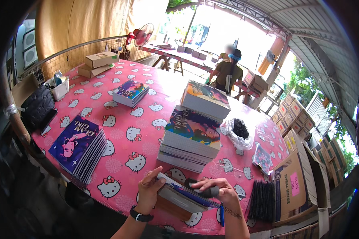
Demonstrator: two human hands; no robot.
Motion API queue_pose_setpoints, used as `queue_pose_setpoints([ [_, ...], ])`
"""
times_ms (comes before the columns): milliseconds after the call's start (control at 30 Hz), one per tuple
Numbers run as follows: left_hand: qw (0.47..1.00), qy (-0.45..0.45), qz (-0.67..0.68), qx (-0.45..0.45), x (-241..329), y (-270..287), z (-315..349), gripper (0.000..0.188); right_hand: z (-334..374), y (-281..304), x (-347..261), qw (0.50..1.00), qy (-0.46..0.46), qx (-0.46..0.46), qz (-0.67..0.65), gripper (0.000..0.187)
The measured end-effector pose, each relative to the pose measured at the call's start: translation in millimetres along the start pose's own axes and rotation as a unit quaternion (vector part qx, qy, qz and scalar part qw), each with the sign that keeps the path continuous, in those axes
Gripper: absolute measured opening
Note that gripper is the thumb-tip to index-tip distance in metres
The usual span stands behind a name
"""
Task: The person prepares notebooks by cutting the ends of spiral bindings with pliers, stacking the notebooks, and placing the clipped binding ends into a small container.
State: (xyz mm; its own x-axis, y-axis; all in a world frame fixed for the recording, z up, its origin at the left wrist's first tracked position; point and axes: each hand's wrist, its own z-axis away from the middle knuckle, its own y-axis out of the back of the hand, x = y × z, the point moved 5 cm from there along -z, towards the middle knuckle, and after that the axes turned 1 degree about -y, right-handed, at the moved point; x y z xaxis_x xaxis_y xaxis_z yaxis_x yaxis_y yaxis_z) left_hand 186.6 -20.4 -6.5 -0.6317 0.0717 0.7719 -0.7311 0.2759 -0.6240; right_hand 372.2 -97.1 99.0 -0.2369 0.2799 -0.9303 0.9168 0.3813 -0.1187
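Note:
Near the front edge of the table, my left hand (148, 191), with a dark watch on its wrist, pinches the left end of a notebook (178, 188) between thumb and fingers. The notebook stands spine up against a brown wooden block (175, 205). Over its right part, my right hand (223, 191) closes round a dark rounded object (208, 192) whose kind I cannot make out. A black spiral coil (232, 212) runs along the spine and sticks out past the right end, beneath my right hand. Just beyond rises a tall stack of unbound notebooks (189, 147).
Spiral-bound notebooks (77, 145) are piled at the left, a smaller pile (130, 93) farther back. To the right lie black coils (262, 201), a carton (295, 183) and a plastic bag (238, 133). A person (229, 73) stands beyond the pink patterned table (119, 163).

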Motion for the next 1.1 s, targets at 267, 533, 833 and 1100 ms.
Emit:
queue_pose_setpoints([
  [267, 0.999, -0.042, -0.024, 0.019, 6.0, 1.6, -6.3, 0.031, -18.0, 0.2, 14.5, 0.999, -0.033, -0.026, 0.002, 0.035],
  [533, 0.998, -0.048, -0.039, 0.008, 6.2, 2.8, -3.9, 0.031, -31.7, 9.2, 30.8, 0.981, -0.148, 0.015, 0.124, 0.043],
  [833, 0.998, -0.048, -0.050, -0.010, 8.7, 1.9, -7.6, 0.031, -41.5, 16.2, 42.8, 0.965, -0.181, 0.045, 0.182, 0.039],
  [1100, 0.999, 0.035, -0.024, -0.035, 17.2, -4.1, -9.3, 0.021, 32.0, 64.8, 54.9, 0.812, -0.067, 0.167, 0.555, 0.038],
])
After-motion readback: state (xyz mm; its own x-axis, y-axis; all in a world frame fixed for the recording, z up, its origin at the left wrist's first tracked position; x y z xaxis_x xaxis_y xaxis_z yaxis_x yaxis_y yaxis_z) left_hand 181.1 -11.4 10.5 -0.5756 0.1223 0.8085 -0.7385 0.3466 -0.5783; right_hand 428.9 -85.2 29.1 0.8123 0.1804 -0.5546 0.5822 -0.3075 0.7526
